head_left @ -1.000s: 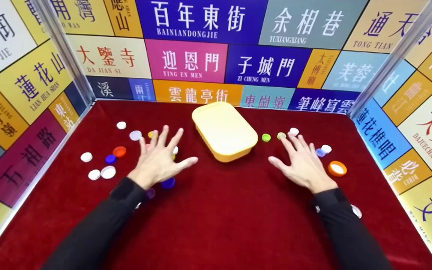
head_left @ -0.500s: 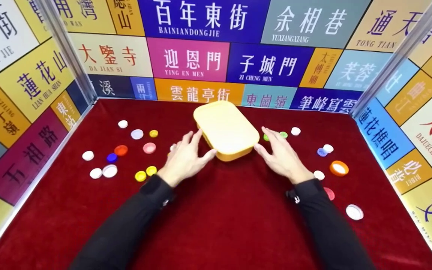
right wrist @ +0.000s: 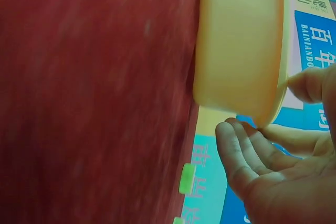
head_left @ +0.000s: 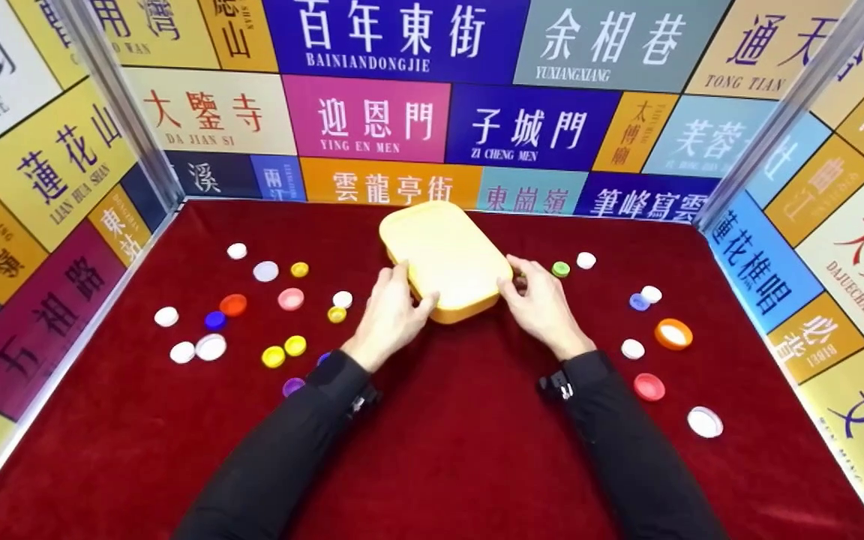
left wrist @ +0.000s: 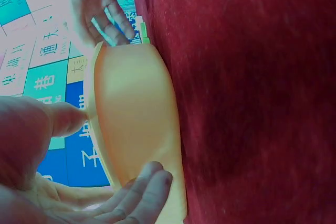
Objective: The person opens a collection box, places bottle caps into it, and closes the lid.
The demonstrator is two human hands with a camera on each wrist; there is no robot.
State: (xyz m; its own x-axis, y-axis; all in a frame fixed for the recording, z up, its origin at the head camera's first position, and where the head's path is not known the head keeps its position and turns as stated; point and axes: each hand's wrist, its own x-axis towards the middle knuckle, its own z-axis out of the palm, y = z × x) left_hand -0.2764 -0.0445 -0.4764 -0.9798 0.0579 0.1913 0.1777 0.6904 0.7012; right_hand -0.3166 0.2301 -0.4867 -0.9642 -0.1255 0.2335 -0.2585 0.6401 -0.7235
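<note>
A yellow plastic box with a pale yellow lid (head_left: 451, 259) sits turned at an angle at the back middle of the red cloth. My left hand (head_left: 393, 319) grips its near left side, thumb on the lid's rim and fingers along the wall, as the left wrist view shows on the box wall (left wrist: 139, 114). At the right corner my right hand (head_left: 544, 304) pinches the rim, its thumb (right wrist: 310, 85) on the lid edge and its fingers below it. The lid lies on the box, and what is inside is hidden.
Several bottle caps lie scattered left of the box, among them a red cap (head_left: 233, 305) and a pink cap (head_left: 291, 298). On the right are a green cap (head_left: 560, 268), an orange cap (head_left: 673, 334) and others. Sign-printed panels (head_left: 372, 120) wall in the table.
Both hands have come inward from over the caps to the box and taken hold of its two sides. The box has stayed where it was, lid on.
</note>
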